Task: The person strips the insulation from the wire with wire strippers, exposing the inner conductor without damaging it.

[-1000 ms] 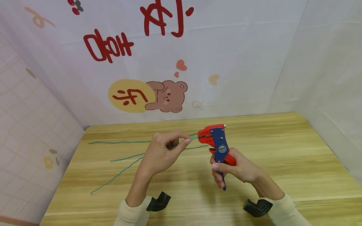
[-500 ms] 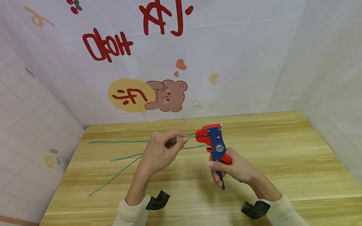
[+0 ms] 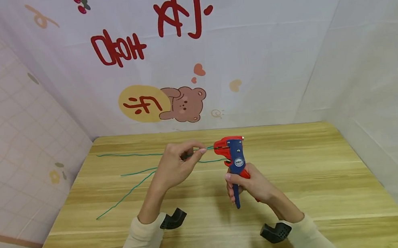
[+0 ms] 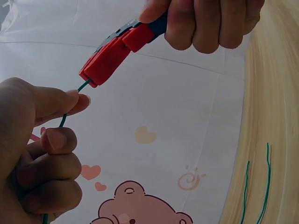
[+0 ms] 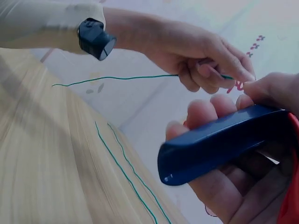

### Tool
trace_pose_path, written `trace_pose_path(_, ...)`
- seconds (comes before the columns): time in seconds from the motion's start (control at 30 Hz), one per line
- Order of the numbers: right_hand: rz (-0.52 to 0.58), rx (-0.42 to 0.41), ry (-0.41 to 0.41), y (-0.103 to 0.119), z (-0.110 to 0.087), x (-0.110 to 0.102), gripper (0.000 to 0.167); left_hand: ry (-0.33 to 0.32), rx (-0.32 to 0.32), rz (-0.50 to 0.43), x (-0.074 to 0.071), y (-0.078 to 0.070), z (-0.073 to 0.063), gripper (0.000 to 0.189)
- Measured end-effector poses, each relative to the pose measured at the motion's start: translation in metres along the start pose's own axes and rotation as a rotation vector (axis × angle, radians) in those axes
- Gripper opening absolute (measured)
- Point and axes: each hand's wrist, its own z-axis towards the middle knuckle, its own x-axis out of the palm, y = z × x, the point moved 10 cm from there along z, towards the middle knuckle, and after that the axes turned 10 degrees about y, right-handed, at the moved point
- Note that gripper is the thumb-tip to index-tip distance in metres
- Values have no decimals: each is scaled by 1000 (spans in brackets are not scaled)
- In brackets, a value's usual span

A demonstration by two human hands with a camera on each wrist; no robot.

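In my right hand (image 3: 252, 185) I grip the handles of a red and blue wire stripper (image 3: 238, 152), its red head facing left. My left hand (image 3: 174, 165) pinches a thin green wire (image 4: 84, 85) between thumb and index finger, just short of the red head. In the left wrist view the wire's end runs into the stripper's mouth, where it is hidden. The wire's tail (image 3: 126, 194) passes behind the curled fingers and trails off toward the lower left. The blue handle (image 5: 219, 142) shows close up in the right wrist view, with fingers wrapped around it.
Two more green wires lie on the wooden table behind my left hand, a farther wire (image 3: 129, 154) and a nearer wire (image 3: 136, 172). Printed white cloth (image 3: 268, 52) hangs at the table's back and sides. Black wrist mounts (image 3: 276, 232) sit on both sleeves.
My right hand and the wire stripper have shifted a little left, so less wire shows between the fingertips and the red head. The wire's tail has swung slightly downward. My left hand barely moved.
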Motion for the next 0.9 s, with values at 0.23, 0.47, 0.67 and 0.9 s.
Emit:
trace_pose_path(0.23,-6,-21,-20,-2,1,1,23,4,2,-12,2,2,1,8)
trace_pose_path(0.47,-13,-62,-30,-4,3,3,22,-1,7,-15,3,3,1,8)
trace_pose_path(0.67,30,-58,-71,-10,7,5,28,-12,-6,10,3,5,2,8)
trace_pose_path(0.9,52,-27,-144,-17,7,6,25,-12,-29,23,6,10,3,9)
